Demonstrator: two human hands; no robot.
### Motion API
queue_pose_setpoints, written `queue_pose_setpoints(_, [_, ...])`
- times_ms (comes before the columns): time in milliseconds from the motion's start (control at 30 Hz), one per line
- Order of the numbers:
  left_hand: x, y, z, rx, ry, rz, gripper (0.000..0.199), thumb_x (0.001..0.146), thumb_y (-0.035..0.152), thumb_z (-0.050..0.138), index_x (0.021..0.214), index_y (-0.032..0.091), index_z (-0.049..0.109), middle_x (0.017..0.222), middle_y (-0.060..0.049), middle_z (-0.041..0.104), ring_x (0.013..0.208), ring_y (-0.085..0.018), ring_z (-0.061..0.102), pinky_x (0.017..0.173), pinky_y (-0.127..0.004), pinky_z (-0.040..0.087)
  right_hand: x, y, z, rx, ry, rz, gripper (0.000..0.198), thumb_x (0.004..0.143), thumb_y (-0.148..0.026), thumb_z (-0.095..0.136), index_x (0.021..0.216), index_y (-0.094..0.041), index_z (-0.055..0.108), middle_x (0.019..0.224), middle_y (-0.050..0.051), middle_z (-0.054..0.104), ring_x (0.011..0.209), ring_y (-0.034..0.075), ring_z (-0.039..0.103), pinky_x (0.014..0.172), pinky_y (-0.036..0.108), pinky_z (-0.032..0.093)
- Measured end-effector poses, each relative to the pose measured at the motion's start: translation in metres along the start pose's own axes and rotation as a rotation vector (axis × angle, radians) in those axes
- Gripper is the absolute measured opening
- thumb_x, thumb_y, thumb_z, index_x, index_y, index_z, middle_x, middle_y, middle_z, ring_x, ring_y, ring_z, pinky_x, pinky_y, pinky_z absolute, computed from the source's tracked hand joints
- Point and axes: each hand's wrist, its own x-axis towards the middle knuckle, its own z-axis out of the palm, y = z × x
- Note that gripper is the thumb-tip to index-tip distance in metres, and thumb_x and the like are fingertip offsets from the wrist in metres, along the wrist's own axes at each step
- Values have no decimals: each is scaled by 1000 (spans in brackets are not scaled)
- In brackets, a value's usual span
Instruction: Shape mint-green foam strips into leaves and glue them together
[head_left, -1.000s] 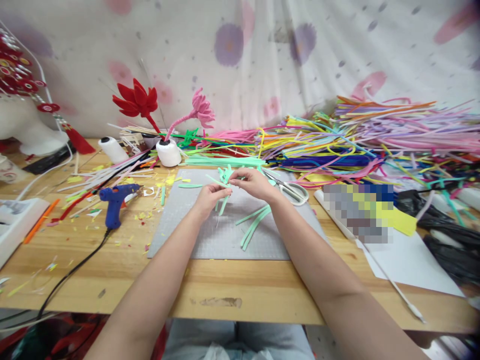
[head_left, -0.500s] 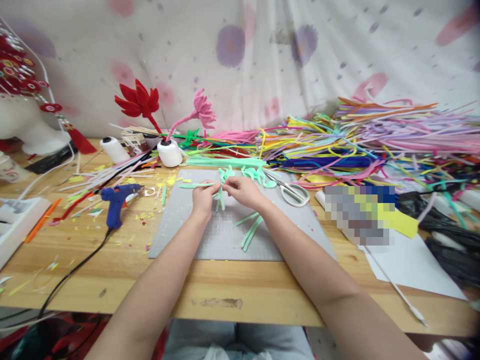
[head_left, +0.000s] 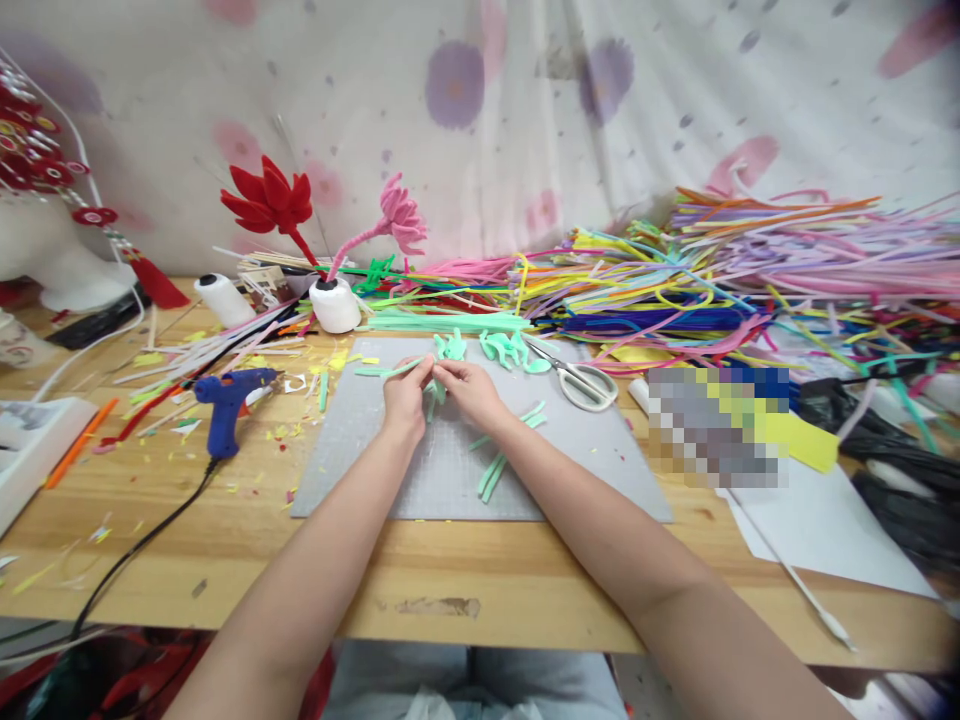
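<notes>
Nearest: pale jeans (head_left: pixel 469 675) below the front edge of a wooden table (head_left: pixel 427 570). On the table, a grey mat (head_left: pixel 439 485), printed with a fine grid; any figures on it too small to read.

Near half of mat: loose strips (head_left: pixel 493 477), pale green, fanned, partly under the right forearm.

Over the middle of mat: left hand (head_left: pixel 405 402), thumb and fingers clamped on green strips (head_left: pixel 379 372); one juts out leftward, others hang below the hands. Right hand (head_left: pixel 471 394) meets it, fingertips pinched together on the same strips; exact grip point covered by the fingers.

Far edge of mat: two curled green pieces (head_left: pixel 450 346) (head_left: pixel 504 349) lie just beyond the hands. Scissors (head_left: pixel 591 388), pale handles, lie at the far right of mat.

Left of mat: blue glue gun (head_left: pixel 223 420), black cord running nearer; orange stick (head_left: pixel 81 445) farther out. Paper cup (head_left: pixel 16 337) farther off, its mark too faint to read.

Right of mat: white paper (head_left: pixel 832 548); above it a pixelated patch (head_left: pixel 720 430), print unreadable, and a yellow piece (head_left: pixel 810 443).

Beyond mat: green bundle (head_left: pixel 450 321), then heaped coloured sticks (head_left: pixel 817 250). White spool (head_left: pixel 336 310) bears a red flower (head_left: pixel 268 198) and a pink flower (head_left: pixel 403 218).

Farthest: flowered curtain (head_left: pixel 337 80).
</notes>
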Motion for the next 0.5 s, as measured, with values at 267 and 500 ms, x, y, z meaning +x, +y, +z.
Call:
queue_pose_setpoints(267, [20, 28, -29, 101, -360, -257, 23, 56, 20, 65, 78, 14, 65, 69, -1, 59, 61, -8, 54, 60, -21, 44, 6, -15, -36, 156, -262, 96, 21, 70, -34, 51, 69, -14, 58, 52, -4, 46, 53, 7, 42, 59, 22, 35])
queue_pose_setpoints(500, [12, 33, -26, 214, -385, -359, 22, 51, 25, 74, 67, 13, 64, 57, 0, 54, 52, -6, 48, 44, -17, 37, 2, -28, -52, 14, -375, 101, 21, 69, -31, 52, 68, -12, 60, 51, -4, 47, 51, 6, 40, 53, 21, 30])
